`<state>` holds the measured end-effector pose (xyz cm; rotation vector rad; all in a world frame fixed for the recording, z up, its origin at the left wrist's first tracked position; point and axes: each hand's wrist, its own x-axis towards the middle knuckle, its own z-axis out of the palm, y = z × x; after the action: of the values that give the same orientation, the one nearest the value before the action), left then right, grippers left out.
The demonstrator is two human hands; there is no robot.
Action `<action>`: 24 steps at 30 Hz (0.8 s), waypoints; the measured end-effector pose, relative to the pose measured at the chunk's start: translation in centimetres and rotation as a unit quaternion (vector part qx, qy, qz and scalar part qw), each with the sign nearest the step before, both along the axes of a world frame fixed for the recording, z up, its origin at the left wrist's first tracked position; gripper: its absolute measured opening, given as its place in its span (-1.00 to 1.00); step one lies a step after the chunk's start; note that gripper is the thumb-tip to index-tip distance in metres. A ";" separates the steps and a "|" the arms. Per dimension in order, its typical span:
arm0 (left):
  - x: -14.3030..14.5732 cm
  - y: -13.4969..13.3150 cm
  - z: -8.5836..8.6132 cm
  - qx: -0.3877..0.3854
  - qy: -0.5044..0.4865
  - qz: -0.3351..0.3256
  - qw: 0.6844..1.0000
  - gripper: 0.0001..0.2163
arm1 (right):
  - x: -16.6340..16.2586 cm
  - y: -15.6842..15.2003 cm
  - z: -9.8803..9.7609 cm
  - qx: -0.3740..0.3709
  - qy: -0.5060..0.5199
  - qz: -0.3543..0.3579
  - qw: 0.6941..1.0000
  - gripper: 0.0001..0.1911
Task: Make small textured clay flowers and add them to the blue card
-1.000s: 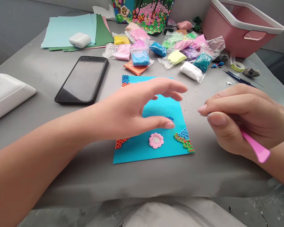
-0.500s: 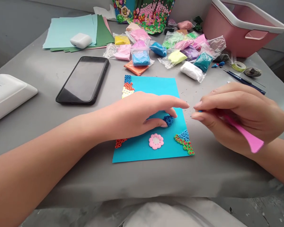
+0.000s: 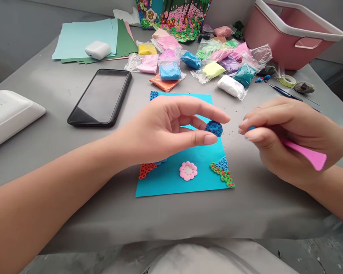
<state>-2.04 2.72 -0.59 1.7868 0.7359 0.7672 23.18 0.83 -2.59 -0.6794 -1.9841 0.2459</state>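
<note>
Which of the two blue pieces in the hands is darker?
The bumpy lump in the left hand; the bit in the right hand is a brighter blue, with less of it showing.

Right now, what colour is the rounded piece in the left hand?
The rounded piece is dark blue; see the head view.

Grey table (image 3: pixel 111 213): blue sheet (image 3: pixel 165 184), black phone (image 3: pixel 100 98), pink bin (image 3: pixel 274 42).

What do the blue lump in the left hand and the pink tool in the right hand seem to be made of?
The blue lump looks like modelling clay, matte, from its pitted, bumpy surface. The pink tool is probably plastic, smooth, with even colour and a flat, flared end.
</note>
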 end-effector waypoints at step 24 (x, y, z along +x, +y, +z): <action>-0.1 -1.0 0.2 -0.107 0.016 -0.040 0.993 -0.39 | 0.4 -0.5 0.9 0.076 -0.113 0.042 0.990 -0.53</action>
<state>-2.11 1.76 -0.38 1.6275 0.7348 0.5852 23.62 0.34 -1.65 -0.5464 -2.2258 0.0688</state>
